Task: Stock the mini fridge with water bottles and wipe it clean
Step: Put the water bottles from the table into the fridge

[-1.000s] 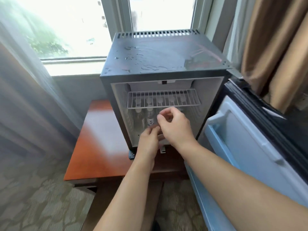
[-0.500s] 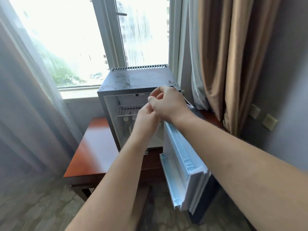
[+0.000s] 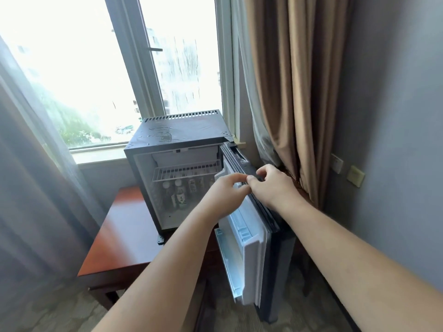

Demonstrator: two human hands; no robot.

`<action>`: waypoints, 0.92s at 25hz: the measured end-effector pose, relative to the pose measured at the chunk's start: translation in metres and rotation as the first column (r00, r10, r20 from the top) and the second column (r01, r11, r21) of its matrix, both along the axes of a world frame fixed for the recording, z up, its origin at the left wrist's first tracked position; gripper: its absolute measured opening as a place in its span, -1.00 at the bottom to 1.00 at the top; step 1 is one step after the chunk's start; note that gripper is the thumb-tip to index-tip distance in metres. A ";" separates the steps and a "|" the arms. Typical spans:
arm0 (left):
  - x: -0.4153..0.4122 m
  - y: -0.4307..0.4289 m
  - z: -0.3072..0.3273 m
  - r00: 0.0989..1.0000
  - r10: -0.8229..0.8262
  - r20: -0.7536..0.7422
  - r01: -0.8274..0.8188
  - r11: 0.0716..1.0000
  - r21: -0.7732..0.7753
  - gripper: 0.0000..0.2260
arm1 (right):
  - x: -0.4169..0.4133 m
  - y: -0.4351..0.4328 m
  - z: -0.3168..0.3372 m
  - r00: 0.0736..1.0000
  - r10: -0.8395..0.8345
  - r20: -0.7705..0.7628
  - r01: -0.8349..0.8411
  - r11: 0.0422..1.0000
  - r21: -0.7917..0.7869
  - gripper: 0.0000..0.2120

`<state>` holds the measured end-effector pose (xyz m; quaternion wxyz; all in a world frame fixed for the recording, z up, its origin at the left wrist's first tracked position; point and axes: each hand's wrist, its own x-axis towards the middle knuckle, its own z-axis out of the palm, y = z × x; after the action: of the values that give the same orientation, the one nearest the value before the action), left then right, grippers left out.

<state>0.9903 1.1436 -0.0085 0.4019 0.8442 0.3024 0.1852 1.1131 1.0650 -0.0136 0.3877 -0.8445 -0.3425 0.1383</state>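
The dark mini fridge stands open on a wooden side table, its top wet with droplets. Several water bottles stand on its floor under a white wire shelf. The fridge door is swung out to the right, white inner side facing left. My right hand is curled over the door's top edge. My left hand is beside it, its loosely bent fingers touching the inner side of that top edge and holding nothing I can see.
The reddish-brown table reaches left of the fridge. A sheer curtain hangs on the left, a brown curtain right behind the door. Wall plates sit on the grey wall at right. Patterned carpet lies below.
I have backed away and risen. My hands left the fridge interior, stayed close together, and moved right onto the top edge of the open door.
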 end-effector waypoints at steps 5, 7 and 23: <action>-0.019 0.010 -0.001 0.996 0.064 -0.061 -0.057 0.993 0.106 -0.73 | -0.020 0.021 -0.005 1.000 0.024 -0.004 -0.024 1.000 0.002 -0.72; -0.029 0.022 -0.003 0.989 0.119 -0.093 -0.109 0.989 0.105 -0.70 | -0.033 0.035 -0.008 0.997 0.056 -0.047 -0.054 0.998 0.044 -0.77; -0.080 0.155 -0.010 0.765 0.501 -0.404 -0.284 0.826 0.487 -0.59 | -0.060 0.146 -0.042 0.898 0.381 -0.219 -0.336 0.917 0.216 -0.67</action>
<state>0.9102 1.2987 -0.0184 0.0767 0.8409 0.5280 0.0912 1.0529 1.2113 -0.0561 0.4681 -0.7047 -0.4503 0.2854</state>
